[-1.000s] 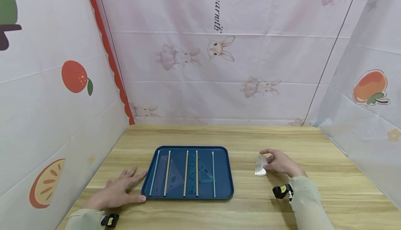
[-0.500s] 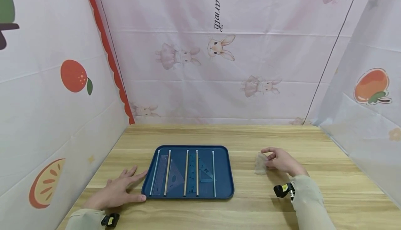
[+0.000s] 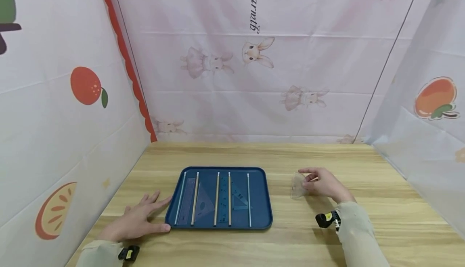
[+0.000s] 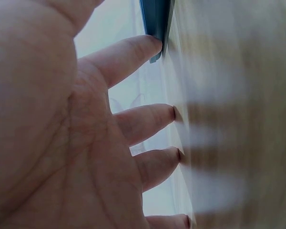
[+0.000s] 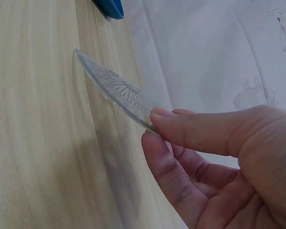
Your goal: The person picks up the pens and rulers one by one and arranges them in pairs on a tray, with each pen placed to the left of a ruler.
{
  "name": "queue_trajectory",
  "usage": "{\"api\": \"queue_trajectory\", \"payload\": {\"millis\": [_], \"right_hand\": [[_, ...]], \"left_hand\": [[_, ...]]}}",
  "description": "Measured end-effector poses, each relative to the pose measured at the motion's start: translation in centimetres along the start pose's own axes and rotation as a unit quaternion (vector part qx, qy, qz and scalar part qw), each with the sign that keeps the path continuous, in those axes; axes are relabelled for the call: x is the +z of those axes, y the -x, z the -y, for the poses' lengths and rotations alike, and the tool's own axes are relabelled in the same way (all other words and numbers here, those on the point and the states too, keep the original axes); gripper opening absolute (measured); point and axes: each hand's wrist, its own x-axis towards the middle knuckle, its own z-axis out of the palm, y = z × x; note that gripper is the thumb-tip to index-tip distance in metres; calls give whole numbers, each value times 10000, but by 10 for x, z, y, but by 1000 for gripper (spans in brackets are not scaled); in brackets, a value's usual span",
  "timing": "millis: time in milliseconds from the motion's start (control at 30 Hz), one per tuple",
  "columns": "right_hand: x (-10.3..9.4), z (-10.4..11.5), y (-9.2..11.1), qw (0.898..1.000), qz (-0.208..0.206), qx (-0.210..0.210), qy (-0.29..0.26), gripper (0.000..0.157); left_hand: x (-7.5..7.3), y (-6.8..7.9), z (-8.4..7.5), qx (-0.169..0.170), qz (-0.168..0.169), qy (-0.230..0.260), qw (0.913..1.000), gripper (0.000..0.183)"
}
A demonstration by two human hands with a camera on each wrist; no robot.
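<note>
A clear protractor (image 5: pixel 119 90) with black degree marks is pinched between the thumb and fingers of my right hand (image 3: pixel 327 185). It is tilted close over the table, right of the blue tray (image 3: pixel 260 218). My left hand (image 3: pixel 136 220) lies with fingers spread at the tray's left side; in the left wrist view one fingertip (image 4: pixel 155 44) touches the tray's edge. On the tray lie several pencils in a row, including a gold pencil (image 3: pixel 216 198) and a teal pencil (image 3: pixel 249 200). Between them are a clear ruler (image 3: pixel 187 200), a clear set square (image 3: pixel 205 206), a blue ruler (image 3: pixel 223 210) and a blue set square (image 3: pixel 239 202).
The wooden table (image 3: pixel 290 242) is bounded by printed cloth walls at the back (image 3: pixel 218 113), left and right. A black wrist camera (image 3: pixel 327 219) sits on each forearm.
My right hand has shifted slightly left with the protractor, which has tilted so its face looks fainter. The left hand and tray stay in place while the head view shifts a little.
</note>
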Motion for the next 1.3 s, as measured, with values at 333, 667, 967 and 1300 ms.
{"api": "queue_trajectory", "payload": {"millis": [333,667,967,1300], "right_hand": [[2,2,-2,9998,-188,-4,-93,55],[8,-1,-4,9997,-226,-4,-90,46],[10,-2,-8,9997,-154,3,-197,42],[11,5,-7,9995,36,-49,-297,41]], "left_hand": [[-2,1,-3,13,-87,-139,9999,96],[-2,2,-2,-16,8,-17,10000,96],[-2,2,-3,7,-29,-89,10000,96],[-1,1,-3,-22,-10,-69,10000,97]]}}
